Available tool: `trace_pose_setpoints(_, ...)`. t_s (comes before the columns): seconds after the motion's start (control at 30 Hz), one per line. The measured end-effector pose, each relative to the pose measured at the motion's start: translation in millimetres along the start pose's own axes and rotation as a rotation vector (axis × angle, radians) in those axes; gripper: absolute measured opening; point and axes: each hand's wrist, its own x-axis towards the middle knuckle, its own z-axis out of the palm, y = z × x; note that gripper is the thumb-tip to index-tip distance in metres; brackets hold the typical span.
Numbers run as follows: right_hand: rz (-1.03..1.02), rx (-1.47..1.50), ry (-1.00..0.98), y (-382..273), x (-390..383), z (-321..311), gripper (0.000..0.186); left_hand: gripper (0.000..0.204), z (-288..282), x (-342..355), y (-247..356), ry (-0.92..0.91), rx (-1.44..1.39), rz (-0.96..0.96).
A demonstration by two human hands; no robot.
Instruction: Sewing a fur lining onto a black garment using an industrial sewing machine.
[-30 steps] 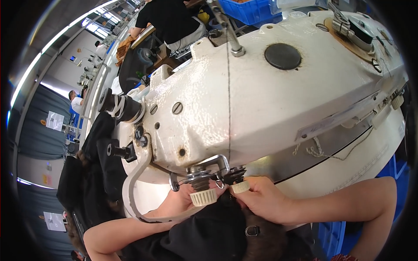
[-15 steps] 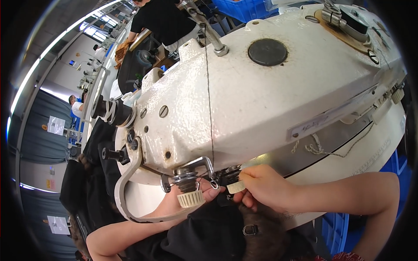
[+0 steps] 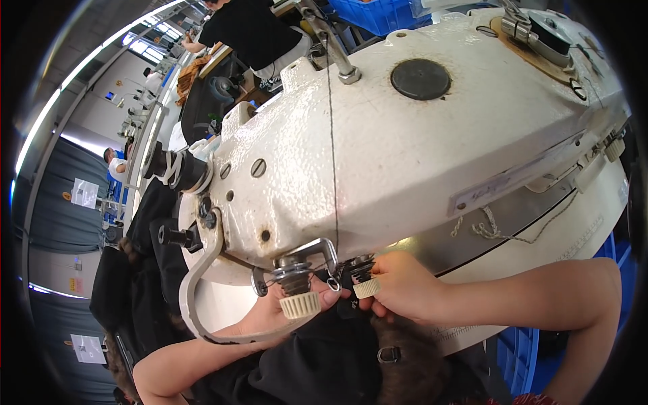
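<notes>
A white industrial sewing machine [image 3: 398, 148] fills the middle of the view. My left hand [image 3: 327, 297] is partly hidden behind a cream tension knob [image 3: 300, 306]; its thumb and fingertips are pressed together below the machine's left end. Close beside it, my right hand [image 3: 408, 289] has its fingers curled in behind a second cream knob [image 3: 368, 289]. What either hand pinches is hidden or too small to make out. Under both hands lies black cloth [image 3: 317, 358], and dark brown fur [image 3: 412, 364] with a small metal ring [image 3: 388, 354] shows next to it.
A curved metal lever [image 3: 192, 297] arches over my left forearm. Dark thread [image 3: 332, 135] runs down the machine's front. Loose pale cords [image 3: 496, 229] lie on the bed at right. Blue crates [image 3: 516, 358] stand below right, and a person in black [image 3: 253, 37] works beyond the machine.
The view has shifted slightly, so the machine sits a little farther right. My right fingers have tucked in a little more behind the knob; my left hand stays nearly in place.
</notes>
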Motion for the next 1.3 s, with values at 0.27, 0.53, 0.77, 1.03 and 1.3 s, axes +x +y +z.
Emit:
trace_pose_setpoints(0.27,0.020,0.008,-0.039,8,-6,-4,0.020,0.022,-3,-1,-5,-0.096,-0.092,0.039)
trace_pose_setpoints(0.53,-0.012,0.046,-0.055,14,-8,-6,0.028,0.026,-2,-6,4,-0.084,0.030,-0.010)
trace_pose_setpoints(0.77,0.039,0.094,-0.056,12,-9,-6,0.033,0.021,-7,-8,2,-0.030,0.214,0.211)
trace_pose_setpoints(1.03,-0.029,0.001,-0.060,11,-11,-2,0.029,0.022,-6,-11,4,-0.051,0.340,0.390)
trace_pose_setpoints(1.3,-0.045,-0.233,0.091,-3,-15,2,0.033,0.027,-2,-13,7,-0.036,0.401,0.359)
